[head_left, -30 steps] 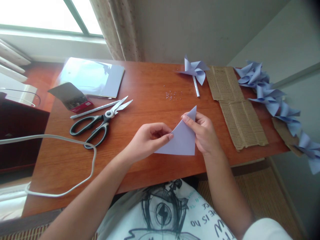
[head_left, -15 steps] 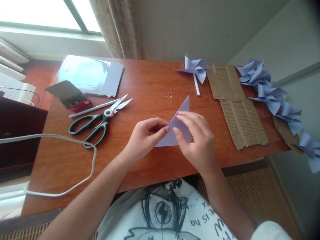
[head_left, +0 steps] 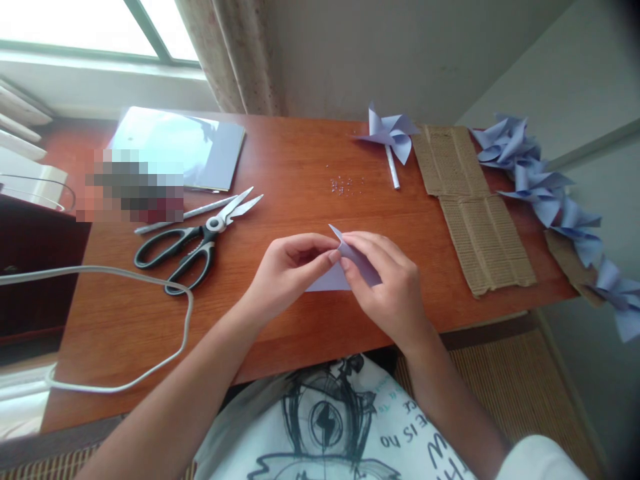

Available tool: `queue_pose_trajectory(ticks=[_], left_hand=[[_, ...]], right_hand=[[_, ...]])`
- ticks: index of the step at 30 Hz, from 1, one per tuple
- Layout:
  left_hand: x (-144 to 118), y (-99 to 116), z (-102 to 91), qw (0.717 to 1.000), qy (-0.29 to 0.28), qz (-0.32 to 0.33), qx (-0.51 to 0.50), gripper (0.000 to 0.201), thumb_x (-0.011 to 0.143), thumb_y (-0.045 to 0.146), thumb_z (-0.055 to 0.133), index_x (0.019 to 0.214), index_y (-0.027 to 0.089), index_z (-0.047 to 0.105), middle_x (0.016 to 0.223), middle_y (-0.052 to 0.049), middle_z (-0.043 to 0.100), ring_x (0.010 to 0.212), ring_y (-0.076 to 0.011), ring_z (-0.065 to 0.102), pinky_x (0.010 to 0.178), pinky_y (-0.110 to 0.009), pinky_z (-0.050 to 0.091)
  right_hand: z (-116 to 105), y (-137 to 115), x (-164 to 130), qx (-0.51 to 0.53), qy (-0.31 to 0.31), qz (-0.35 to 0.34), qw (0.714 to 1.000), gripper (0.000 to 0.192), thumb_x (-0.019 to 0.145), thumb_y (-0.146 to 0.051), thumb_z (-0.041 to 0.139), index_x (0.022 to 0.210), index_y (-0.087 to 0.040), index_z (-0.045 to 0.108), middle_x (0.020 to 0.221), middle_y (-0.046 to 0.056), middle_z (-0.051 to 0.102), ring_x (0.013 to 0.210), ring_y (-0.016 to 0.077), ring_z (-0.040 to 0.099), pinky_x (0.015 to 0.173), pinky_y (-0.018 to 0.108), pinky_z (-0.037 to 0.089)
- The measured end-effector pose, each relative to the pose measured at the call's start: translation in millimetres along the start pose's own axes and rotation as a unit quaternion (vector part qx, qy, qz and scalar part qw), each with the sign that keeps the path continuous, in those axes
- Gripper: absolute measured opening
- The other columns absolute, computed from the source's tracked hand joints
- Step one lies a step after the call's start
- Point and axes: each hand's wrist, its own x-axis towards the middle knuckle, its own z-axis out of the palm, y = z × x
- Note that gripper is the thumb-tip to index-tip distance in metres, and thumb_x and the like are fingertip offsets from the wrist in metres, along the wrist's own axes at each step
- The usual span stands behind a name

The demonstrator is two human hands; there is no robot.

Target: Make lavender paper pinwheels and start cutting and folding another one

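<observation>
I sit at a wooden table (head_left: 280,160), and I place everything else from it. Along its right part lie two strips of corrugated cardboard (head_left: 475,213), and past the table's right edge trails a string of pale blue paper pinwheels (head_left: 545,193). At the far left of the table lies a stack of blue paper sheets (head_left: 190,147); at the far middle lies one finished pinwheel (head_left: 390,133) on its white stick. On the left half of the table lie black-handled scissors (head_left: 195,243), blades pointing toward the middle, with a white cable (head_left: 150,327) looping across the near left corner.

Near the table's front edge, at its middle, is the folded paper (head_left: 360,263) I am working on, a small pale blue piece resting low on the wood. I judge it very light, thin and limp, quick to crease and easy to crumple or tear, so it wants pinching at a corner or along a fold, with gentle pressure.

My left hand (head_left: 287,270) pinches the paper's left part between thumb and fingertips. My right hand (head_left: 393,283) lies over its right side, fingers curled and closed on the upper flap, whose tip pokes up between the two hands. The rest of the sheet is hidden under my right palm.
</observation>
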Motion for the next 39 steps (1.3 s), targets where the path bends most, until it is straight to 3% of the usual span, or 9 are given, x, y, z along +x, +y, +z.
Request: queue_pose_trajectory(ticks=[13, 25, 30, 34, 36, 39], left_hand=[[1, -4, -3.2, 0.997, 0.004, -0.024, -0.076, 0.014, 0.073, 0.015, 0.087, 0.085, 0.019, 0.081, 0.085, -0.001, 0.079, 0.074, -0.0101, 0.069, 0.069, -0.016, 0.054], [1, -3, -1.2, 0.999, 0.022, -0.007, -0.045, 0.015, 0.07, 0.017, 0.089, 0.082, 0.018, 0.081, 0.082, -0.002, 0.077, 0.076, -0.0114, 0.068, 0.072, -0.018, 0.055], [1, -5, -2.2, 0.998, 0.037, 0.036, 0.028, 0.02, 0.072, 0.02, 0.088, 0.09, 0.019, 0.079, 0.087, -0.003, 0.074, 0.08, -0.0137, 0.067, 0.074, -0.022, 0.054], [1, -5, -4.4, 0.988, 0.058, 0.082, 0.118, 0.029, 0.075, 0.025, 0.086, 0.102, 0.02, 0.076, 0.108, -0.007, 0.072, 0.105, -0.0193, 0.066, 0.088, -0.025, 0.052], [1, -3, -4.3, 0.991, 0.045, 0.062, 0.11, 0.028, 0.077, 0.027, 0.085, 0.102, 0.019, 0.075, 0.108, -0.008, 0.073, 0.105, -0.0201, 0.066, 0.088, -0.027, 0.052], [1, 0, -2.7, 0.998, 0.007, 0.001, 0.059, 0.021, 0.078, 0.03, 0.084, 0.093, 0.017, 0.076, 0.092, -0.006, 0.075, 0.084, -0.0169, 0.067, 0.076, -0.026, 0.054]], right_hand=[[0, -2, 1, 0.008, 0.002, -0.014, 1.0, 0.023, 0.095, -0.015, 0.061, 0.116, -0.017, 0.069, 0.115, 0.011, 0.076, 0.108, 0.0232, 0.07, 0.099, 0.038, 0.055], [2, -2, 1, -0.004, -0.003, -0.026, 1.0, 0.02, 0.095, -0.014, 0.061, 0.113, -0.015, 0.071, 0.11, 0.012, 0.077, 0.103, 0.0236, 0.072, 0.096, 0.037, 0.057], [-2, -2, 2, 0.031, -0.008, 0.02, 0.999, 0.019, 0.094, -0.017, 0.062, 0.11, -0.017, 0.072, 0.107, 0.01, 0.078, 0.1, 0.0226, 0.073, 0.092, 0.035, 0.057], [-7, -2, 3, 0.089, -0.011, 0.084, 0.992, 0.016, 0.093, -0.019, 0.065, 0.107, -0.019, 0.073, 0.104, 0.005, 0.078, 0.094, 0.0187, 0.073, 0.086, 0.03, 0.058], [-9, -2, 3, 0.12, -0.012, 0.115, 0.986, 0.015, 0.093, -0.021, 0.066, 0.106, -0.02, 0.074, 0.103, 0.004, 0.078, 0.092, 0.0178, 0.073, 0.083, 0.028, 0.058], [-11, -2, 3, 0.151, -0.01, 0.145, 0.978, 0.014, 0.092, -0.024, 0.069, 0.104, -0.021, 0.075, 0.101, 0.003, 0.079, 0.091, 0.0177, 0.074, 0.082, 0.028, 0.059]])
